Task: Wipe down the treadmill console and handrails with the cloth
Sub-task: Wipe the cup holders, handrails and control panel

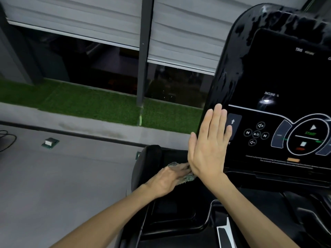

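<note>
I can't see the tips of my left fingers point(181, 170). They run behind the heel of my right hand point(207, 149), so I can't judge how tightly they close. What shows of them curls over the cloth point(188, 177), a grey-green bunch poking out above the knuckles and below the fingers. My left hand point(165, 179) holds it low in the dark recess between the rounded black handrail point(148, 158) and the foot of the console point(232, 51).

My right fingers point(217, 120) are straight and pressed together. They point up, lie flat on the console's left edge, and cover part of an arrow button point(233, 122). The cloth sits just beside that hand's wrist, well apart from its fingertips.

The console runs off the frame on the right, and the fine print along its lower edge is too blurred to read. Beyond lie a grey floor point(71, 176), a strip of green turf point(89, 101) and half-lowered blinds point(71, 18).
</note>
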`<state>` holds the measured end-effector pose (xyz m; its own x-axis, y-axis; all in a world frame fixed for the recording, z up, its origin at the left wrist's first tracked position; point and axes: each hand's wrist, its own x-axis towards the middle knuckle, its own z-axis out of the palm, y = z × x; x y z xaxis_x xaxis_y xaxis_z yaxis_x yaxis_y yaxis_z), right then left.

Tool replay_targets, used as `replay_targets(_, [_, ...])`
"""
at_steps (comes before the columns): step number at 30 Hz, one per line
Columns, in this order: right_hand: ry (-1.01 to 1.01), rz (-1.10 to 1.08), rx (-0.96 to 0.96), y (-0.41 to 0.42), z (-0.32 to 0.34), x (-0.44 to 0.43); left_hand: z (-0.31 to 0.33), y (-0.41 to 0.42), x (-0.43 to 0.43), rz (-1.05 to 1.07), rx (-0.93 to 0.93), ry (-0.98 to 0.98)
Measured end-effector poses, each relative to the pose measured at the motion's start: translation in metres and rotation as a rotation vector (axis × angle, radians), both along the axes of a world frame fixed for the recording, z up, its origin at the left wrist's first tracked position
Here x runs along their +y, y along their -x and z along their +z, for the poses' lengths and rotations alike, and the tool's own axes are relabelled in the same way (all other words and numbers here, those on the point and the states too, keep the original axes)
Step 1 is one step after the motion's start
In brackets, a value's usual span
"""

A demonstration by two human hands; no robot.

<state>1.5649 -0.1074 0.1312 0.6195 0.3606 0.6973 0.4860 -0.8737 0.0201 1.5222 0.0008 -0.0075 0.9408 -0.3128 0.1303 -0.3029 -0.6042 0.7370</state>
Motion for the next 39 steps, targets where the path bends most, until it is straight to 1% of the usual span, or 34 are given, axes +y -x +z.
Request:
replay_targets(4, [0.006,-0.001,0.01,0.0,-0.001,0.001,0.004,-0.043,0.009,0.164,0.075,-0.02])
replay_targets(5, [0.009,-0.001,0.011,0.001,-0.001,0.001,0.005,-0.054,0.01,0.196,0.11,-0.051])
replay_targets(7, [0.017,-0.006,0.01,0.001,-0.001,0.001,0.003,-0.063,0.008,0.234,0.163,-0.183])
replay_targets(8, [0.02,-0.008,0.008,0.001,0.0,0.001,0.0,-0.062,0.007,0.241,0.154,-0.212])
replay_targets(11, [0.019,-0.009,0.004,0.0,0.0,-0.001,-0.007,-0.037,0.008,0.195,0.066,-0.218])
replay_targets(14, [0.018,-0.018,-0.01,0.001,0.0,-0.001,-0.003,0.0,0.008,0.142,0.036,-0.359])
replay_targets(16, [0.009,-0.014,-0.013,0.001,0.0,0.0,-0.001,0.015,0.009,0.108,-0.005,-0.397])
replay_targets(20, [0.008,-0.008,-0.018,0.001,0.0,0.001,-0.008,-0.013,0.017,0.114,0.003,-0.362])
replay_targets(22, [0.013,-0.011,-0.021,0.001,0.0,0.002,-0.008,-0.039,0.017,0.169,0.035,-0.404])
replay_targets(25, [0.01,-0.013,-0.015,0.002,0.0,0.002,-0.008,-0.061,0.015,0.188,0.1,-0.467])
replay_targets(27, [0.013,-0.011,-0.013,0.001,0.0,0.001,-0.006,-0.053,0.016,0.176,0.073,-0.467])
replay_targets(32, [0.024,-0.011,0.013,0.001,0.001,0.0,-0.006,0.017,0.027,0.082,-0.048,-0.349])
replay_targets(34, [0.027,-0.016,0.027,0.002,0.001,0.0,-0.009,0.036,0.028,0.067,-0.061,-0.352])
replay_targets(37, [0.047,-0.027,0.047,0.003,0.002,0.0,-0.009,0.047,0.024,0.065,-0.06,-0.416])
replay_targets(39, [0.065,-0.029,0.063,0.004,0.003,-0.001,-0.009,0.054,0.021,0.074,-0.076,-0.421])
